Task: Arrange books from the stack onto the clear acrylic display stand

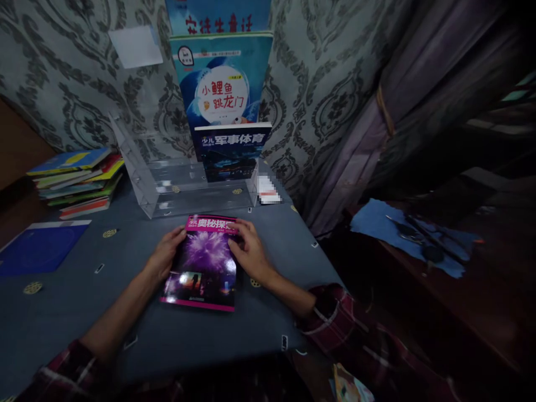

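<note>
A glossy purple and pink book [205, 262] with white Chinese lettering lies between my hands at the front of the table. My left hand [165, 254] grips its left edge, fingers curled at the upper corner. On the right side my right hand [249, 251] holds the book, with thumb and fingers over the cover's upper right. Behind it stands a clear acrylic rack [201, 201]. A dark blue book [234, 156] leans in the rack's right part, and a taller teal book [221, 84] stands behind that one.
A stack of books [77, 178] sits at the back left, with a blue folder [42, 248] nearer. A partly pixelated white card [268, 190] lies right of the rack. To the right hangs a tied curtain [355, 145]; beyond the table's edge, a blue cloth [377, 223] bears dark tools.
</note>
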Demonstrator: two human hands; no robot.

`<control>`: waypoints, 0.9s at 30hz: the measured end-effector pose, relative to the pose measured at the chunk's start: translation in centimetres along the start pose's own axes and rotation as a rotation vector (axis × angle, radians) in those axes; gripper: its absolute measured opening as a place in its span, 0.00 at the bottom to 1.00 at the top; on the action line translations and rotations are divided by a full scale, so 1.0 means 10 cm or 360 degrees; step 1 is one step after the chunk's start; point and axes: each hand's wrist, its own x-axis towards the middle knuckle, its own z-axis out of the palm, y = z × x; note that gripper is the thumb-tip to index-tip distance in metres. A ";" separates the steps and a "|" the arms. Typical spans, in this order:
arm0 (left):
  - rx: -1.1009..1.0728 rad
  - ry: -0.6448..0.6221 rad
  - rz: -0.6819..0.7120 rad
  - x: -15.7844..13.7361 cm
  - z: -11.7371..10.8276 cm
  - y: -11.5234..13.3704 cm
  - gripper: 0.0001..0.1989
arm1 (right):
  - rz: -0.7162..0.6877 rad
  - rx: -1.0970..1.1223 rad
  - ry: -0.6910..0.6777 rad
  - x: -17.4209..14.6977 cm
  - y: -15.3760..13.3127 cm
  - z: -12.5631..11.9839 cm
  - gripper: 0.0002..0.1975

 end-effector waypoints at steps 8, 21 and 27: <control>0.1083 -0.0607 0.0180 0.41 -0.18 0.42 0.26 | 0.0526 0.0607 -0.0313 0.08 -0.06 -0.03 0.12; 0.2667 -0.0505 0.1674 -0.46 0.33 -0.13 0.19 | 0.0677 0.0689 -0.0370 0.08 -0.12 0.02 0.09; 0.2601 -0.0412 0.1671 -0.43 0.28 -0.21 0.14 | 0.0440 0.0393 -0.0266 0.07 -0.05 -0.01 0.08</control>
